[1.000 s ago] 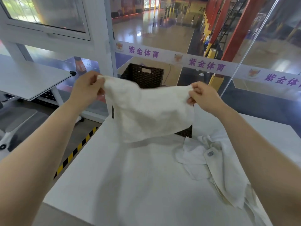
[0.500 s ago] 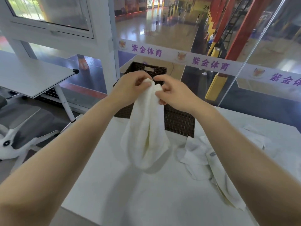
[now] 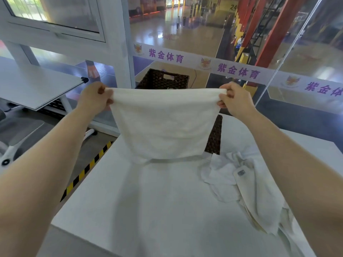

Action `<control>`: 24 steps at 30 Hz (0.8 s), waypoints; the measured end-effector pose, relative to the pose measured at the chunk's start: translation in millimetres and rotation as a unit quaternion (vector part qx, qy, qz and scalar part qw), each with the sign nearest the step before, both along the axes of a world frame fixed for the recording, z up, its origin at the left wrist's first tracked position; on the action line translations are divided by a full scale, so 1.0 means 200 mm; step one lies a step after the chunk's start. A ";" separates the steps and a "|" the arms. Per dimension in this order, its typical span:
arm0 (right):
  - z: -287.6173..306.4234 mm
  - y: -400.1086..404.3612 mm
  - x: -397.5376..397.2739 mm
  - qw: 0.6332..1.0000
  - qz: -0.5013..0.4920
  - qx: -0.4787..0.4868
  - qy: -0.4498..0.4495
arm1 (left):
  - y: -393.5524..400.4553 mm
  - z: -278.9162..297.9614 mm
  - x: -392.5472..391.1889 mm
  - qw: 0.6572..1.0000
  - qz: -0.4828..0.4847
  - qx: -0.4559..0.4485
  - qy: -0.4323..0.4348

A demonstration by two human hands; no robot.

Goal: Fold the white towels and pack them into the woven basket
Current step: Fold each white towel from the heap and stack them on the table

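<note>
I hold one towel (image 3: 163, 125) stretched in the air above the counter (image 3: 148, 210), in front of the basket (image 3: 163, 80). My left hand (image 3: 94, 98) pinches the towel's upper left corner between curled fingers and thumb; my right hand (image 3: 234, 100) pinches the upper right corner the same way. The top edge runs taut between the two hands, and the cloth hangs straight below it, its lower edge just above the counter, where it casts a narrow shadow line. The towel hides most of the basket; only the far wall with its handle slot and a strip of the right wall show, so I cannot tell what is inside. A heap of unfolded towels (image 3: 246, 186) lies crumpled on the counter to the right, near the basket's corner, one with a small label facing up. I judge the towel to be light, soft and wholly limp: it keeps no shape unless tensioned, and it sags wherever it is unsupported. It does not look slippery or fragile, so a firm pinch should do no harm. The corners are the correct grip points, since equal tension at both keeps the edge square for the next fold. Uneven pull would likely skew the fold.
</note>
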State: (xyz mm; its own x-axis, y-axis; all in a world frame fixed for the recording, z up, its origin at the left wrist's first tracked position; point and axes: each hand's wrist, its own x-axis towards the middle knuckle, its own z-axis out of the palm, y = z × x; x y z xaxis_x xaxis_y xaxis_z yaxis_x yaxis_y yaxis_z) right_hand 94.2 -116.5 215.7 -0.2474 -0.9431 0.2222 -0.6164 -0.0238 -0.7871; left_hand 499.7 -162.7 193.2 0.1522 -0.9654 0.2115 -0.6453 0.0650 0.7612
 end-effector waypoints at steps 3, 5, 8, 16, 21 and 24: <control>-0.01 -0.01 -0.03 0.998 0.013 0.008 0.069 | -0.03 -0.01 0.04 1.000 0.009 -0.010 -0.019; 0.01 -0.01 -0.03 0.988 0.022 0.006 0.151 | -0.03 0.01 0.02 0.999 0.018 -0.029 -0.028; 0.03 -0.01 -0.02 0.979 0.025 -0.002 0.202 | -0.05 0.05 0.01 0.998 0.023 -0.040 -0.036; 0.05 -0.07 -0.04 0.995 -0.008 0.004 0.098 | -0.10 0.11 0.00 0.998 0.013 -0.040 -0.053; 0.04 -0.09 -0.05 0.993 0.004 0.065 0.095 | -0.13 0.06 -0.01 0.995 0.017 -0.003 -0.101; 0.03 -0.10 -0.05 0.996 -0.024 0.030 0.079 | -0.14 0.05 -0.05 0.993 0.059 -0.048 -0.092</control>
